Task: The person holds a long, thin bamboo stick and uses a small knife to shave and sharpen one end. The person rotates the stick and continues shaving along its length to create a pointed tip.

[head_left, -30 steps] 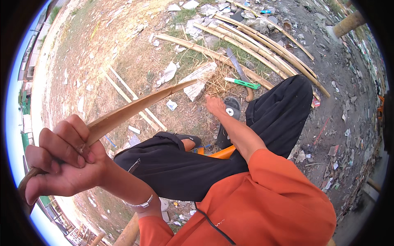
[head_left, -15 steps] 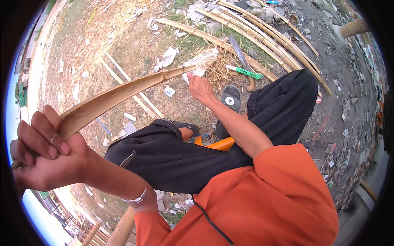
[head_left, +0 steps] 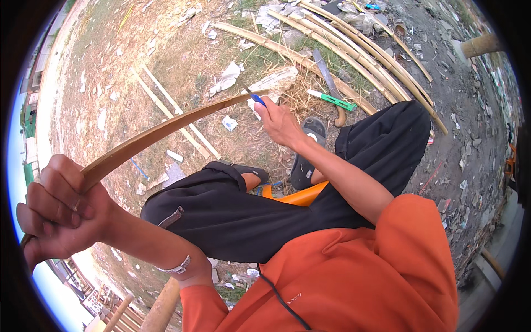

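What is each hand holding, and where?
Left hand grips the bamboo strip at its near end. Right hand holds a blue-handled tool by its handle at the far end.

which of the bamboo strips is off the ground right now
Only the long curved strip, gripped at one end by the left hand and met by the right hand at the other. The other strips lie on the ground.

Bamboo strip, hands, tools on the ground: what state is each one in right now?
Bamboo strip: lifted off the ground, bent in an arc, held at both ends.
Left hand: fist shut around the strip's near end.
Right hand: at the strip's far end, gripping a blue-handled tool.
Green-handled tool: lying on the ground, untouched.
Bamboo poles: lying side by side on the ground.
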`<state>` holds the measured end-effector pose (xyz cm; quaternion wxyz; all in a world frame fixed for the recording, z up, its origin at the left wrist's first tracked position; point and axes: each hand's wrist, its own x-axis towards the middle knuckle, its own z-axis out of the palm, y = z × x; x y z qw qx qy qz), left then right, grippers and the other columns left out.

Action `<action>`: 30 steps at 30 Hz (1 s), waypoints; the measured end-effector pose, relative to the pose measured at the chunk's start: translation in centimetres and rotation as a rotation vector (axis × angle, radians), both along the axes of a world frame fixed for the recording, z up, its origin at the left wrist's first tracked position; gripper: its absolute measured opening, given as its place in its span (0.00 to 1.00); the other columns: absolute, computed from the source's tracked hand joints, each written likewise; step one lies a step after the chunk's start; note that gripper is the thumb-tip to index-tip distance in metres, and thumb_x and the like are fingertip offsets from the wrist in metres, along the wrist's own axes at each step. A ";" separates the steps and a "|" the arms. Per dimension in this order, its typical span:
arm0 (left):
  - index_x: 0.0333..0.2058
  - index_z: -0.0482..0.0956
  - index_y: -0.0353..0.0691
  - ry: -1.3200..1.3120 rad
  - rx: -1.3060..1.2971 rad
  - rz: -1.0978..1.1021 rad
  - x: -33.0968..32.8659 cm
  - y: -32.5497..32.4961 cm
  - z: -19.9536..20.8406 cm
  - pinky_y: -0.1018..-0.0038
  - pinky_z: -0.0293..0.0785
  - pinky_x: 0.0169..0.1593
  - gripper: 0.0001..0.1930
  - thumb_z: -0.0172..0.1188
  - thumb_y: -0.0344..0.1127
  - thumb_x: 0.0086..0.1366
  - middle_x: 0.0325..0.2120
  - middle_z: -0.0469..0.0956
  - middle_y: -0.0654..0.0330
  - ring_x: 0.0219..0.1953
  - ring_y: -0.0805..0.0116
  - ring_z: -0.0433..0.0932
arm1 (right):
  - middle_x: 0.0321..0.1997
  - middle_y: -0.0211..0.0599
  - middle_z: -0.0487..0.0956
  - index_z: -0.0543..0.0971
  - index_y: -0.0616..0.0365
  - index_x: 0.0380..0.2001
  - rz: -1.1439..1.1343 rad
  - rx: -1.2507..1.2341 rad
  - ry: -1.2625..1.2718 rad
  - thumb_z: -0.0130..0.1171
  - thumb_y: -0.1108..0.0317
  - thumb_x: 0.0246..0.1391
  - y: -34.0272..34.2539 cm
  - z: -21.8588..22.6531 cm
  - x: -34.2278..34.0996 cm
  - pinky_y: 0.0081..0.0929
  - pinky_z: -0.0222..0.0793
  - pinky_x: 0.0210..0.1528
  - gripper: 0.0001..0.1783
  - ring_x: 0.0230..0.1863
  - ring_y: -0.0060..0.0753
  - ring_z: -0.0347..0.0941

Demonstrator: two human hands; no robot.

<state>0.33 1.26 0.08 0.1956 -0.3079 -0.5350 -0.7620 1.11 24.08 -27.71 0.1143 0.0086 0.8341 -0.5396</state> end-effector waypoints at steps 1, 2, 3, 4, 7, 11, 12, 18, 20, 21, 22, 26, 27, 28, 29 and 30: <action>0.11 0.54 0.53 0.036 -0.016 -0.049 -0.1 0.1 -0.1 0.83 0.42 0.15 0.30 0.50 0.67 0.57 0.05 0.51 0.73 0.06 0.83 0.47 | 0.20 0.59 0.73 0.68 0.63 0.37 -0.010 0.070 -0.029 0.40 0.55 0.62 -0.4 -0.4 0.4 0.51 0.65 0.34 0.19 0.28 0.63 0.71; 0.10 0.55 0.54 0.072 -0.032 -0.099 -0.3 0.3 -0.1 0.83 0.42 0.14 0.29 0.51 0.66 0.57 0.05 0.52 0.73 0.05 0.84 0.48 | 0.21 0.61 0.73 0.68 0.63 0.37 -0.021 0.140 -0.058 0.39 0.55 0.62 -0.7 -1.1 0.8 0.53 0.66 0.35 0.19 0.30 0.66 0.72; 0.09 0.58 0.54 0.037 0.004 -0.156 0.0 0.9 0.0 0.85 0.40 0.13 0.28 0.58 0.61 0.56 0.04 0.55 0.75 0.05 0.86 0.49 | 0.21 0.62 0.73 0.67 0.63 0.38 -0.032 0.209 -0.087 0.39 0.55 0.63 -0.8 -1.6 1.0 0.54 0.66 0.37 0.19 0.32 0.68 0.72; 0.09 0.59 0.54 0.058 -0.009 -0.134 0.4 1.0 -0.1 0.85 0.40 0.13 0.26 0.59 0.59 0.56 0.04 0.56 0.76 0.05 0.86 0.49 | 0.20 0.62 0.73 0.68 0.62 0.38 -0.043 0.231 -0.061 0.39 0.56 0.62 -0.7 -1.9 0.9 0.54 0.66 0.35 0.18 0.30 0.67 0.71; 0.10 0.62 0.53 0.127 -0.048 -0.142 1.1 1.9 -0.1 0.87 0.42 0.12 0.22 0.62 0.49 0.57 0.04 0.57 0.77 0.05 0.86 0.49 | 0.20 0.62 0.73 0.69 0.62 0.38 -0.054 0.263 0.018 0.41 0.58 0.62 -0.7 -1.9 0.9 0.55 0.65 0.30 0.17 0.26 0.67 0.71; 0.09 0.61 0.51 0.198 0.019 -0.255 0.9 3.3 -0.3 0.88 0.47 0.09 0.22 0.62 0.41 0.57 0.04 0.55 0.76 0.04 0.85 0.50 | 0.20 0.62 0.73 0.68 0.62 0.38 -0.064 0.371 -0.002 0.41 0.58 0.61 0.4 -5.5 1.4 0.55 0.66 0.29 0.16 0.26 0.68 0.71; 0.09 0.60 0.51 0.193 0.004 -0.293 0.6 3.4 -0.1 0.88 0.46 0.09 0.22 0.62 0.40 0.57 0.04 0.55 0.76 0.04 0.85 0.50 | 0.20 0.62 0.73 0.68 0.62 0.38 -0.088 0.438 -0.028 0.41 0.58 0.61 1.5 -7.8 1.0 0.56 0.66 0.29 0.16 0.26 0.68 0.71; 0.08 0.58 0.50 0.196 -0.008 -0.398 0.3 4.7 -0.2 0.88 0.46 0.09 0.24 0.62 0.39 0.56 0.04 0.54 0.75 0.04 0.85 0.50 | 0.25 0.61 0.75 0.69 0.62 0.35 -0.054 0.330 -0.033 0.43 0.60 0.60 0.2 -3.4 0.9 0.54 0.68 0.32 0.15 0.29 0.65 0.73; 0.07 0.57 0.50 0.131 0.061 -0.488 0.0 4.9 0.2 0.88 0.46 0.09 0.25 0.62 0.38 0.56 0.03 0.54 0.75 0.04 0.85 0.49 | 0.24 0.61 0.75 0.68 0.62 0.35 -0.105 0.409 -0.040 0.43 0.60 0.60 1.1 -6.5 0.4 0.55 0.67 0.33 0.14 0.28 0.65 0.72; 0.08 0.58 0.50 0.146 0.048 -0.456 0.2 4.9 0.3 0.88 0.46 0.09 0.24 0.62 0.38 0.56 0.03 0.54 0.75 0.04 0.85 0.49 | 0.24 0.60 0.75 0.69 0.62 0.35 -0.071 0.400 -0.029 0.43 0.59 0.60 1.4 -6.9 0.5 0.54 0.68 0.34 0.15 0.29 0.65 0.73; 0.08 0.59 0.50 0.154 0.034 -0.424 0.4 4.6 0.2 0.88 0.46 0.09 0.24 0.63 0.39 0.56 0.03 0.54 0.75 0.03 0.84 0.49 | 0.24 0.60 0.75 0.69 0.62 0.36 -0.034 0.391 -0.025 0.43 0.59 0.60 1.6 -5.9 0.7 0.53 0.69 0.34 0.16 0.30 0.64 0.73; 0.11 0.64 0.48 0.205 -0.016 -0.394 0.1 3.9 0.2 0.87 0.48 0.08 0.21 0.63 0.43 0.57 0.03 0.55 0.74 0.03 0.83 0.50 | 0.24 0.59 0.75 0.70 0.63 0.37 -0.106 0.358 -0.087 0.43 0.58 0.60 0.5 -6.5 0.8 0.52 0.70 0.36 0.17 0.32 0.64 0.74; 0.12 0.64 0.47 0.197 -0.008 -0.399 0.2 4.2 0.2 0.87 0.48 0.08 0.21 0.63 0.45 0.57 0.03 0.55 0.73 0.03 0.83 0.51 | 0.24 0.61 0.75 0.70 0.63 0.36 -0.138 0.397 -0.096 0.44 0.58 0.60 0.9 -9.6 1.0 0.53 0.70 0.34 0.17 0.30 0.65 0.74; 0.12 0.65 0.47 0.190 -0.010 -0.398 0.2 4.2 0.0 0.86 0.48 0.08 0.21 0.63 0.47 0.57 0.03 0.55 0.73 0.03 0.82 0.51 | 0.24 0.60 0.75 0.70 0.63 0.36 -0.120 0.384 -0.080 0.44 0.58 0.60 1.2 -9.5 0.7 0.53 0.69 0.34 0.16 0.30 0.65 0.74; 0.13 0.66 0.46 0.179 -0.012 -0.397 0.3 4.2 0.0 0.86 0.48 0.08 0.22 0.63 0.49 0.57 0.03 0.56 0.73 0.03 0.82 0.51 | 0.23 0.60 0.75 0.70 0.63 0.36 -0.102 0.370 -0.067 0.44 0.58 0.60 1.4 -8.6 0.6 0.53 0.69 0.34 0.16 0.29 0.65 0.74; 0.13 0.66 0.46 0.182 -0.020 -0.409 0.3 4.2 0.1 0.86 0.48 0.08 0.22 0.63 0.50 0.57 0.03 0.56 0.72 0.03 0.82 0.51 | 0.23 0.60 0.75 0.70 0.63 0.36 -0.083 0.357 -0.054 0.44 0.58 0.60 1.2 -7.6 0.6 0.54 0.69 0.33 0.16 0.29 0.65 0.74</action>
